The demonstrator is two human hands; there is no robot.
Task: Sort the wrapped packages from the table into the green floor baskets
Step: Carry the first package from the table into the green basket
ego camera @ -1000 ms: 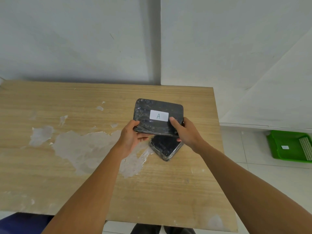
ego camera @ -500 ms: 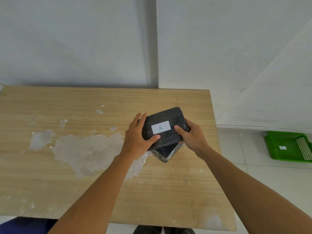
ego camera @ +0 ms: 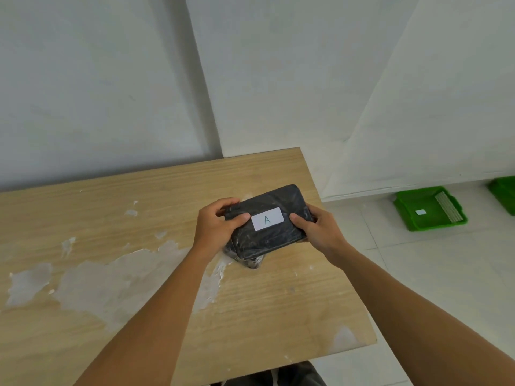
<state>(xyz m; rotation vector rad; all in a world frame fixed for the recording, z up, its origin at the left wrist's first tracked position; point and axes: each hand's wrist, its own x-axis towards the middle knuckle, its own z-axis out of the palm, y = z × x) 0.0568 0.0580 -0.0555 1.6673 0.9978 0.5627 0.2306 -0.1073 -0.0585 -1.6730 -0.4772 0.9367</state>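
The wooden table (ego camera: 139, 274) is bare nearly everywhere, so a hand could cross its left and near parts freely. Only one dark package (ego camera: 250, 261) lies on it, near the right edge (partly hidden under the package held above it). Right of the table the tiled floor (ego camera: 418, 274) lies open as far as the green basket (ego camera: 418, 218) by the wall (ego camera: 418, 121), with a second basket (ego camera: 504, 190) at the picture's edge.
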